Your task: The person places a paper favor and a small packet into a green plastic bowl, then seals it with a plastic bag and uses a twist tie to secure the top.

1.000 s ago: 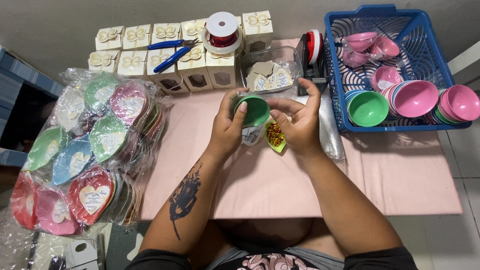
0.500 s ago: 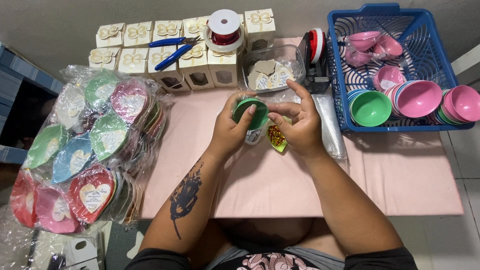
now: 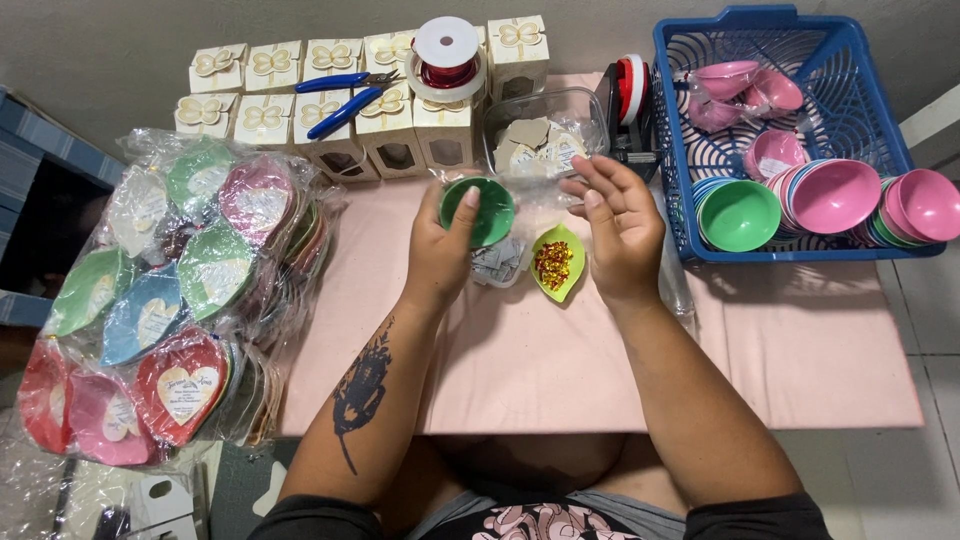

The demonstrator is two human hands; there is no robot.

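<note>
green bowl (image 3: 487,210) (held), blue basket (image 3: 690,130), bowls

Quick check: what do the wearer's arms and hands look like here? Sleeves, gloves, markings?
Both hands are bare: no gloves, rings or watch visible. The left hand leads to a bare forearm carrying a dark, elongated tattoo running lengthwise. The right hand leads to a forearm with no visible markings. Short dark sleeves show only at the upper arms, at the frame's bottom edge.
</note>
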